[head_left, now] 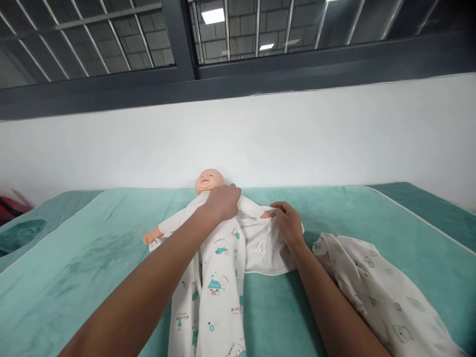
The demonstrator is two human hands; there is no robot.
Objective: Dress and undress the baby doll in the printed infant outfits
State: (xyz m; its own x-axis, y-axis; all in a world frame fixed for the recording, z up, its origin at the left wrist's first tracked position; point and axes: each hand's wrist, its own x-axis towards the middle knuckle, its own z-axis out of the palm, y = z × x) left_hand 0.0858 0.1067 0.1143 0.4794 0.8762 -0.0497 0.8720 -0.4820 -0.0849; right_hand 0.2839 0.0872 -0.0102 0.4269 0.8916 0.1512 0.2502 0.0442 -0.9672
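Observation:
A baby doll point(210, 179) lies on its back, head toward the wall, in patterned white pants point(221, 277). My left hand point(224, 202) curls over the doll's chest and shoulder on the right side; whether cloth is pinched under the fingers is hidden. A white baby shirt point(260, 248) is spread open beneath the doll, showing mainly to the right. The doll's arm on that side rests across it. With fingers closed, my right hand point(288, 222) grips the shirt's edge beside the doll's small hand point(267, 214). The doll's other hand point(152, 235) points out to the left.
Green plush cloth point(92, 258) covers the surface. A crumpled white garment with a pale print point(383, 292) lies near my right forearm. Behind stands a white wall point(238, 139) below a dark-framed window point(238, 82) with bars. Something red point(11, 210) shows at the far left edge.

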